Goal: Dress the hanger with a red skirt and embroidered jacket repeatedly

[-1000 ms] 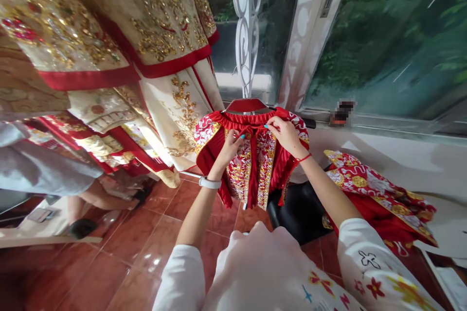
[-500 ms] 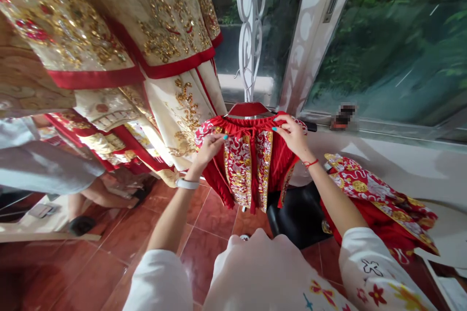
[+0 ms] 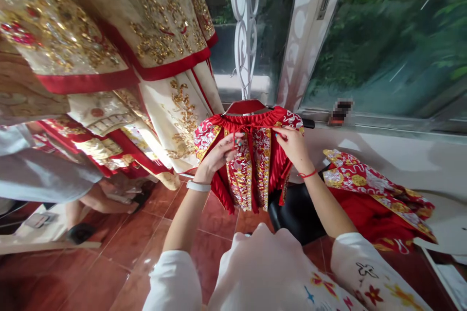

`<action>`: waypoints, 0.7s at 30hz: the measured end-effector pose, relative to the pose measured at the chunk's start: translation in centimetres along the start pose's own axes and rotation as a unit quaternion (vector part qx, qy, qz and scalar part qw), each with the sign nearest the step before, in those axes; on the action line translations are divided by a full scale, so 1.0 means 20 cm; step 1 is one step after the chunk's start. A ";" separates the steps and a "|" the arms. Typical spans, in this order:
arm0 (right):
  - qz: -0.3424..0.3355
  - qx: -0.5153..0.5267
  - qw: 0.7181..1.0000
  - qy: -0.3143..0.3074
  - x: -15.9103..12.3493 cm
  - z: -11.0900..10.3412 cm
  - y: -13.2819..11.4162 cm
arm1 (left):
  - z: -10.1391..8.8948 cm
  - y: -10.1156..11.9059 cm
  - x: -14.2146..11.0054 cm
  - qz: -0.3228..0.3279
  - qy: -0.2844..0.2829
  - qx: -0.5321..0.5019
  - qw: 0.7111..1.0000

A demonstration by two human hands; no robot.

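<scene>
A red pleated skirt point(image 3: 251, 165) with gold and silver embroidered panels hangs from a red hanger point(image 3: 245, 106) hooked on a white scrolled metal post point(image 3: 243, 29). My left hand point(image 3: 219, 153) pinches the skirt's fabric just below the waistband, left of the centre. On the right side, my right hand point(image 3: 294, 148) grips the fabric near the waistband. Both hands are closed on the cloth.
Cream and gold embroidered robes point(image 3: 109, 34) with red trim hang at the left. A second red embroidered garment point(image 3: 372, 194) lies at the right over a black stool point(image 3: 297, 214). Another person's legs point(image 3: 91, 204) show at lower left on the red tile floor point(image 3: 120, 262).
Both hands slid down from the waistband's outer edges toward the front panels and now sit closer together on the skirt.
</scene>
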State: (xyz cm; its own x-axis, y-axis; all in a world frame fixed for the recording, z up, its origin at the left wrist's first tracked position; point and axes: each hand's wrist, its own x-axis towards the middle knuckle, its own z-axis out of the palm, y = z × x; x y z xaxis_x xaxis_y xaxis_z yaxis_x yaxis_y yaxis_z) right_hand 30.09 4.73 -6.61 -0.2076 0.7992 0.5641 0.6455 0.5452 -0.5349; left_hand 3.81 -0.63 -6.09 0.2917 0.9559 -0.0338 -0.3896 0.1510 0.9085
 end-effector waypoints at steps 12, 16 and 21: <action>-0.062 0.261 0.960 -0.077 0.29 0.27 -0.19 | 0.00 0.03 0.21 0.286 0.089 0.405 0.864; -0.075 0.263 0.953 -0.133 0.29 0.26 -0.16 | -0.02 0.04 0.25 0.283 0.057 0.501 0.816; -0.080 0.290 0.944 -0.133 0.26 0.25 -0.11 | -0.02 0.03 0.25 0.348 0.040 0.525 0.776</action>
State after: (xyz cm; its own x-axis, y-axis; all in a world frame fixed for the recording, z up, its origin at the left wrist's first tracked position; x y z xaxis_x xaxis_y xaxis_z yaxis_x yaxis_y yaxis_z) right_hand 23.82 9.04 -5.65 -0.4947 0.6889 0.5298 0.0957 0.6491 -0.7546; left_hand 4.72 4.33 -5.82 0.2590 0.7326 0.6295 0.5101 -0.6572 0.5550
